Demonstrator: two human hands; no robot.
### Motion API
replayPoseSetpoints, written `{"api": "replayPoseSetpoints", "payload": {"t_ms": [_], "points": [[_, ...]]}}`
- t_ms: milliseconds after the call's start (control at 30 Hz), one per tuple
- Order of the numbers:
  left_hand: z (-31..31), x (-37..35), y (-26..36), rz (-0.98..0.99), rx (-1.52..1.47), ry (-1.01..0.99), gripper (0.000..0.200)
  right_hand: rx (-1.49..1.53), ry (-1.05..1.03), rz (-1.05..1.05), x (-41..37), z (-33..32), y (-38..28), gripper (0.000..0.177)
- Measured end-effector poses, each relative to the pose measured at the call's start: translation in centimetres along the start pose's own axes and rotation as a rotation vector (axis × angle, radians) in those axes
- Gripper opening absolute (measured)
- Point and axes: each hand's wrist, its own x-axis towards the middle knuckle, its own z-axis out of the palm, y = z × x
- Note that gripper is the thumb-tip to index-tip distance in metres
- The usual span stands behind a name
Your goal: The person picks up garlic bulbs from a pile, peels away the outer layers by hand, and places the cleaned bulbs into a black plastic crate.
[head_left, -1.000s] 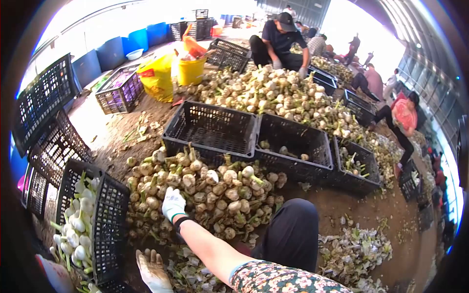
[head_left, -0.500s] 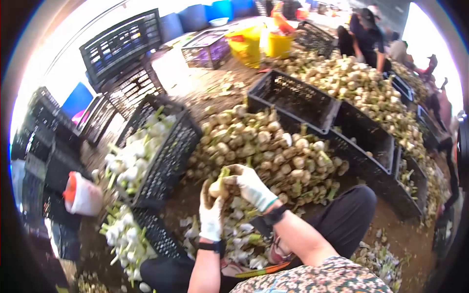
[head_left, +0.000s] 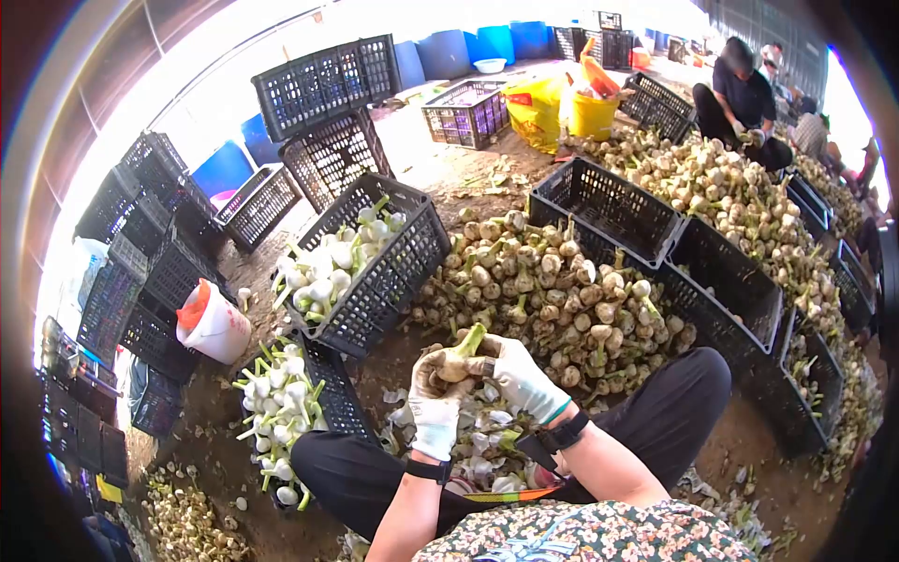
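A garlic bulb with a short green stem is held between my two gloved hands, the stem pointing up and right. My left hand wraps round the bulb from the left and below. My right hand presses its soiled fingertips against the bulb's right side, near the stem. Behind them spreads a heap of unpeeled, soil-brown garlic. Loose peeled skins cover the ground below my hands, between my legs. Cleaned white garlic fills a tilted black crate to the left.
More white garlic lies in a lower crate by my left knee. Black crates line the right side, before a larger garlic heap. A co-worker sits at the back right. A white bucket stands at left.
The head view has shifted, so the surroundings sit farther right and look sharper. My hands have moved closer together round the garlic bulb, whose stem now leans right.
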Motion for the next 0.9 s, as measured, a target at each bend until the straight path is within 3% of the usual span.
{"api": "replayPoseSetpoints", "payload": {"t_ms": [167,233,300,367,433,467,500,567,633,700,767,800,833,900], "points": [[0.8,-1.5,1.7,0.011,-0.028,-0.022,0.062,0.048,-0.016,0.065,-1.5,-0.2,-1.3,0.033],[1.5,-2.2,3.4,-0.154,-0.317,-0.013,0.052,0.073,-0.011,0.058,-1.2,-1.1,-0.6,0.024],[1.3,-1.9,5.6,-0.359,-0.537,-0.014,0.048,-0.371,-0.094,-0.275,-1.0,-2.4,0.1,0.028],[-0.1,-1.7,4.6,-0.375,-0.611,-0.131,0.049,-0.429,-0.105,-0.34,-1.3,-2.7,1.1,0.038],[1.5,-2.0,5.3,-0.291,-0.17,-0.087,0.05,-0.205,-0.03,-0.179,-2.3,-1.4,0.3,0.042],[0.9,-1.9,2.8,0.008,0.164,-0.108,0.054,-0.378,0.027,-0.349,-2.4,-1.1,0.1,0.03],[0.4,-2.0,3.1,0.004,0.165,-0.105,0.054,-0.377,0.026,-0.345,-2.8,-0.9,-0.5,0.03],[-0.5,-1.8,4.6,-0.433,-0.002,-0.189,0.055,-0.263,0.002,0.03,-3.3,-0.6,-1.9,0.017],[1.5,-2.5,4.9,-0.325,-0.036,-0.09,0.055,-0.264,-0.019,-0.001,-3.0,-0.6,-1.4,0.011],[1.6,-2.9,4.2,0.021,0.004,-0.138,0.057,-0.197,-0.021,-0.046,-2.8,-0.3,-0.5,0.021],[0.6,-2.6,4.1,0.005,0.006,-0.121,0.061,-0.176,0.025,-0.076,-1.9,-0.9,0.9,0.021],[0.0,-2.5,4.6,-0.147,-0.095,-0.116,0.065,-0.157,0.075,-0.105,-1.6,-1.0,1.4,0.021],[-0.4,-2.3,4.9,-0.293,-0.198,-0.111,0.069,0.005,0.253,0.013,-1.3,-0.8,1.2,0.024],[-0.6,-2.4,4.9,-0.256,-0.197,-0.201,0.075,0.062,0.246,0.094,-0.5,-1.8,1.9,0.029]]}}
